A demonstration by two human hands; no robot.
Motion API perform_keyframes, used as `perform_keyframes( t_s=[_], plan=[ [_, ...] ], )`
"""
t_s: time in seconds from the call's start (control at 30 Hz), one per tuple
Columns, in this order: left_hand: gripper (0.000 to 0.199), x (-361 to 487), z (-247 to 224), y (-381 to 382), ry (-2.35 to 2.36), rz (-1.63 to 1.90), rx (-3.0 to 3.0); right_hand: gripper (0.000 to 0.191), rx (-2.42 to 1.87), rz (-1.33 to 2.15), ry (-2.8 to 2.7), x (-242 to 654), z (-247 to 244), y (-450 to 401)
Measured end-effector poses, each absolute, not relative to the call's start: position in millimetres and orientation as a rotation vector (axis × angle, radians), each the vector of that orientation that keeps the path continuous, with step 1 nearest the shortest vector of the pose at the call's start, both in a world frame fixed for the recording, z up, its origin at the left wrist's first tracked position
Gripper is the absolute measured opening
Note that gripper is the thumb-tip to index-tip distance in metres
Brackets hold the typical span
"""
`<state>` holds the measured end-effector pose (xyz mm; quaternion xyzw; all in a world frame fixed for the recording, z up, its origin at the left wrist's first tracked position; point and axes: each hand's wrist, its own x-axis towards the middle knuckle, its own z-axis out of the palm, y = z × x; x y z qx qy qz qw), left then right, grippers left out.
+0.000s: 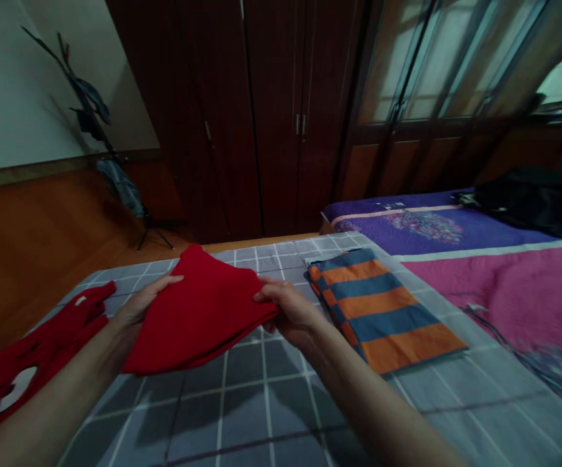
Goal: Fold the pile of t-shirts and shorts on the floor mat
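A folded red garment (pixel 207 308) hangs between my two hands just above the bed, its layered lower edge towards me. My left hand (pixel 145 299) grips its left side, the thumb on top and the other fingers hidden beneath the cloth. At the right corner my right hand (pixel 288 306) pinches the fabric between thumb and fingers. To the right of that hand lies a folded cloth with orange and blue-grey stripes (pixel 382 301). Another red garment with white patches (pixel 52 350) is spread out at the left, partly behind my left forearm.
A grey checked sheet (pixel 242 415) covers the bed before me. Beside it on the right stands a second bed with a purple and pink cover (pixel 460 272), holding a dark bundle (pixel 538 201). Behind are a dark wardrobe (pixel 281 155) and a coat stand (pixel 91 110).
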<state>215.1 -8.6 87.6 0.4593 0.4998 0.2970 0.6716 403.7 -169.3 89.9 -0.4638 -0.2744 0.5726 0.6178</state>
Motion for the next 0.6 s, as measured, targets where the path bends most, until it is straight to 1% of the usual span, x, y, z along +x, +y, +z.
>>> perform_keyframes(
  t_s=[0.1, 0.2, 0.3, 0.37, 0.43, 0.6],
  plan=[
    [0.033, 261.9, 106.4, -30.9, 0.938, 0.627, 1.145, 0.038, -1.092, 1.193, -0.690, 441.2, 110.1, -203.4],
    [0.043, 318.9, 121.6, -58.8, 0.636, 0.675, 1.239, 0.046, -1.206, 1.023, -0.711, 483.7, 128.3, -240.1],
    [0.050, 374.6, 120.4, -88.6, 0.332, 0.688, 1.170, 0.056, -1.284, 0.881, -0.698, 527.9, 135.4, -280.0],
    [0.053, 405.8, 104.5, -108.3, 0.200, 0.666, 1.096, 0.059, -1.310, 0.808, -0.650, 556.1, 125.5, -307.7],
    [0.054, 429.5, 76.7, -126.2, 0.164, 0.616, 1.070, 0.058, -1.363, 0.759, -0.583, 581.0, 102.0, -333.6],
    [0.053, 450.8, 0.3, -150.0, 0.350, 0.365, 1.153, 0.052, -1.589, 0.774, -0.357, 615.1, 27.1, -373.1]
  ],
)
